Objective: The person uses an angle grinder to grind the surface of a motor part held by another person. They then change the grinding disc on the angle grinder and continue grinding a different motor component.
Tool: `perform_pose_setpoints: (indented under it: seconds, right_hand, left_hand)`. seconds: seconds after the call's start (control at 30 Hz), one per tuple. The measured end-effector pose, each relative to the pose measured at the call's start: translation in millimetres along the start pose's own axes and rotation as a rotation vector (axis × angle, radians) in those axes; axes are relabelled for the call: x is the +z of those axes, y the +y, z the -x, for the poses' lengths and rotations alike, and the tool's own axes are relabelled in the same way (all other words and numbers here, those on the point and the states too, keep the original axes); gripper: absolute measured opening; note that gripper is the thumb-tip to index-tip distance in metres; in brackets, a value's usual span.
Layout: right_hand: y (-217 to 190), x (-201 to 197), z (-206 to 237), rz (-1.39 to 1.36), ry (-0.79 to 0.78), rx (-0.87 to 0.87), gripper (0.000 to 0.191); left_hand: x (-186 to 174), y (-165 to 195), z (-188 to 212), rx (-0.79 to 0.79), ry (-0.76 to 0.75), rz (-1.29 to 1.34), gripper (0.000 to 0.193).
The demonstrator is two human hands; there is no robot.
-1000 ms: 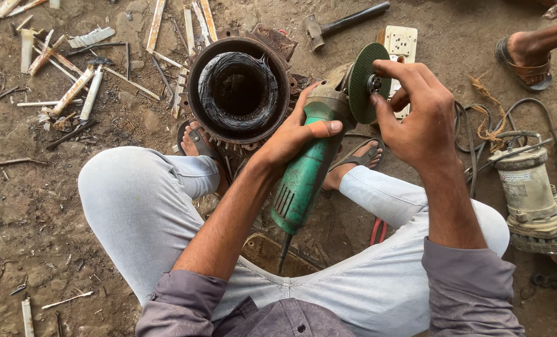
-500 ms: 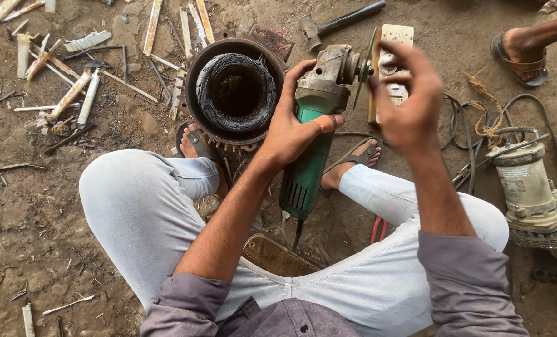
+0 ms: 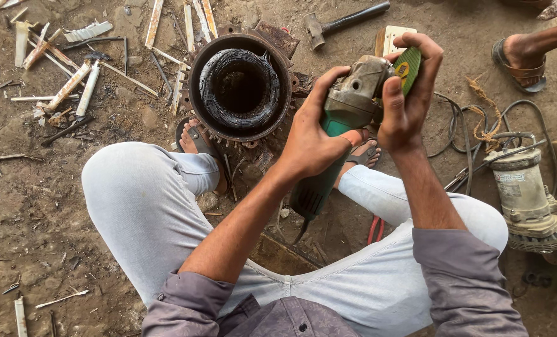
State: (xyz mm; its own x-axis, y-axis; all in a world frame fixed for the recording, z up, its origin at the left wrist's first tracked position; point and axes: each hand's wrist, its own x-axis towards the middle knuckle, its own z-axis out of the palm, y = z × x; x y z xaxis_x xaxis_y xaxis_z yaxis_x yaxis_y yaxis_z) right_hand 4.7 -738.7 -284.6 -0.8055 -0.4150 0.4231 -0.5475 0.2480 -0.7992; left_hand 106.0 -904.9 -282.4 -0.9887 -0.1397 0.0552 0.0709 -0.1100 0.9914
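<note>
I sit on the dirt floor with an angle grinder [image 3: 344,118] held over my legs; it has a green body and a grey metal head. My left hand [image 3: 310,134] is wrapped around the grinder's body just below the head. My right hand [image 3: 409,93] grips the green cutting disc [image 3: 408,67] at the head, fingers curled over its edge. A rusty round motor stator [image 3: 240,87] with dark windings inside stands between my feet, just left of the grinder.
A hammer [image 3: 344,24] lies at the back, a white socket block [image 3: 396,39] beside it. Wood splinters and strips [image 3: 66,75] litter the left. A grimy pump [image 3: 525,193] and tangled cables [image 3: 472,134] sit right. Another person's sandalled foot [image 3: 522,53] is at top right.
I have raised the grinder and tipped it more upright. My right hand has moved from the disc's face to clasp it edge-on, and my left hand has slid up the body.
</note>
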Motion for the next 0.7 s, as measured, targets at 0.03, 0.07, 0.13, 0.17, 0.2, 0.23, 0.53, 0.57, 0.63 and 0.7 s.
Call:
perform_pose_setpoints:
  seconds: [0.03, 0.07, 0.13, 0.17, 0.2, 0.23, 0.53, 0.57, 0.63, 0.7]
  right_hand:
    - [-0.7, -0.5, -0.1, -0.031, 0.011, 0.0, 0.059]
    - [-1.9, -1.1, 0.0, -0.043, 0.015, -0.001, 0.056]
    - [-4.6, -1.3, -1.5, -0.05, 0.02, -0.005, 0.051]
    - [-6.3, -1.4, -2.4, -0.053, 0.02, -0.009, 0.049]
    - [-7.6, -1.3, -3.7, -0.057, 0.02, -0.012, 0.047]
    - [-9.2, -1.5, -4.7, -0.067, 0.019, -0.014, 0.045]
    - [-17.8, -3.6, -7.3, -0.07, 0.039, 0.008, 0.041]
    - [-17.5, -3.5, -8.3, -0.071, 0.04, 0.007, 0.041]
    - [-16.8, -3.3, -9.3, -0.072, 0.043, 0.001, 0.04]
    - [-15.9, -3.3, -9.7, -0.074, 0.045, 0.006, 0.04]
  left_hand:
    - [0.5, 0.5, 0.1, 0.039, 0.013, -0.04, 0.094]
    - [1.5, 1.0, 0.5, 0.077, 0.025, -0.079, 0.095]
    - [3.2, 2.2, 1.1, 0.069, 0.04, -0.078, 0.094]
    - [4.0, 2.8, 1.2, 0.068, 0.047, -0.08, 0.093]
    - [4.9, 3.3, 1.7, 0.066, 0.05, -0.083, 0.093]
    - [5.4, 3.9, 1.9, 0.064, 0.053, -0.086, 0.093]
    - [6.4, 4.1, 3.1, 0.132, 0.07, -0.14, 0.094]
    - [6.4, 3.6, 3.0, 0.136, 0.067, -0.146, 0.094]
    - [6.6, 2.4, 2.8, 0.139, 0.058, -0.143, 0.095]
    - [6.5, 1.3, 2.7, 0.141, 0.051, -0.145, 0.096]
